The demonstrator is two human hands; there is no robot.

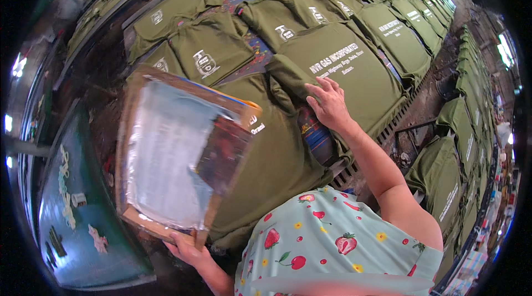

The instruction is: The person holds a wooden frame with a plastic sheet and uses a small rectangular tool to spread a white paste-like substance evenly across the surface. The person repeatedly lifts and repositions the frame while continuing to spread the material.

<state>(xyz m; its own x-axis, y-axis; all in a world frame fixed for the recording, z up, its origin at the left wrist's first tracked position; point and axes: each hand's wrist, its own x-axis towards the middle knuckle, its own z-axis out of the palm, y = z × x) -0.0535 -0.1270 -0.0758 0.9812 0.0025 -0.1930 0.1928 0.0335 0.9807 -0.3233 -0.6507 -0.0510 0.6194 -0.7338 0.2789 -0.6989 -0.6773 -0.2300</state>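
My left hand (189,253) grips the lower edge of a wood-framed printing screen (160,152), held tilted over a green T-shirt (266,177) on the printing table, hiding part of that shirt. The screen has a pale, shiny mesh and a dark, stained patch at its right. My right hand (328,102) rests with fingers apart on the folded edge of another green T-shirt (366,105), which lies flat with white printing across it. Beside that hand, a paint-stained strip of table (315,136) shows between the two shirts.
Rows of printed green shirts (388,35) stretch away on long tables. A second row (443,179) runs along the right, across a narrow gap with metal supports. At lower left stands a bluish-green glossy board (83,251) with small pale scraps on it. A metal rail (100,33) runs behind.
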